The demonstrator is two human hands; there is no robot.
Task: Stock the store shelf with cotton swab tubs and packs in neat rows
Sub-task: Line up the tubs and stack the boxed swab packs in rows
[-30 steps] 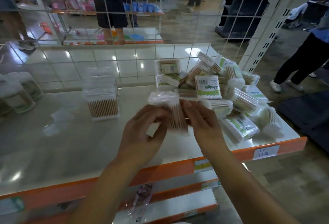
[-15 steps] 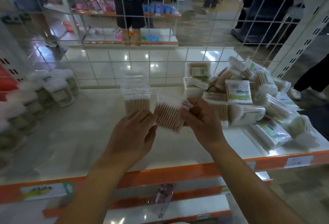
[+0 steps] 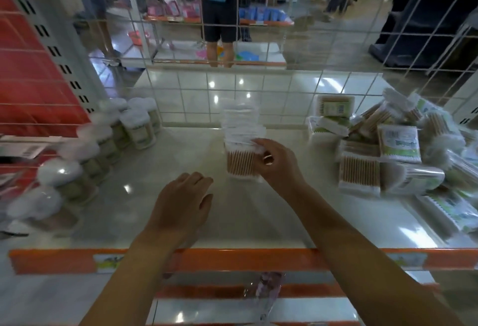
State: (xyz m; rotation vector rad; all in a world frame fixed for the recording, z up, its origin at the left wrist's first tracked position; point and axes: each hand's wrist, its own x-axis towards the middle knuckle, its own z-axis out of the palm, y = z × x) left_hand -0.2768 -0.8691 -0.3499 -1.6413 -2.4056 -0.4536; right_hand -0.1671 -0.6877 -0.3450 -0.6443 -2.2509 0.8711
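A clear pack of wooden cotton swabs (image 3: 239, 161) stands upright at the front of a short row of like packs (image 3: 240, 121) in the middle of the glossy shelf (image 3: 245, 217). My right hand (image 3: 278, 162) grips this front pack at its right top corner. My left hand (image 3: 182, 205) hovers low over the shelf, left of the pack, fingers apart and holding nothing. Round swab tubs (image 3: 134, 129) stand in rows along the left. A loose heap of swab packs (image 3: 388, 149) lies on the right.
A white wire grid (image 3: 261, 48) backs the shelf. The orange front edge (image 3: 232, 259) carries price labels, with lower shelves beneath. A red panel (image 3: 28, 72) rises at left. Beyond the grid a person in dark shorts (image 3: 219, 15) stands in the aisle.
The pack held in both hands moved left and forward and now stands at the front of the middle row. My left hand let go and dropped back; the view swung left.
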